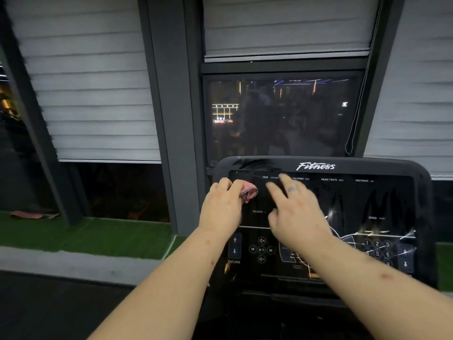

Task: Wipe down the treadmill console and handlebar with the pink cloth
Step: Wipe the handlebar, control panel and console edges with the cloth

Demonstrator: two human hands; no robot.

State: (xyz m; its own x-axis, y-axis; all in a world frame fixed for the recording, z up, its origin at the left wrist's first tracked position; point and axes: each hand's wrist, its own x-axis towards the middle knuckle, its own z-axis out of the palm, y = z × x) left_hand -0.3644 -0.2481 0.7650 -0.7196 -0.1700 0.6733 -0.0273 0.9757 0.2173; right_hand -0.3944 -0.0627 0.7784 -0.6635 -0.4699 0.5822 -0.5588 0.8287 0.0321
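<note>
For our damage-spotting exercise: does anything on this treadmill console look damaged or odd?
Yes: the console has white jagged streaks across its right side, around the number keypad. They look like cracks or scratches; I cannot tell which.

I get one view only, the wide-angle head camera, looking forward and a little downward from the user's side of the treadmill console (318,168). It sits near: the console fills the lower right, and the left hand (221,204) and right hand (296,212) reach in from the bottom edge. Past the console the lens faces a dark window (277,114) and grey blinds (98,82), their lines bowed toward the edges
</note>
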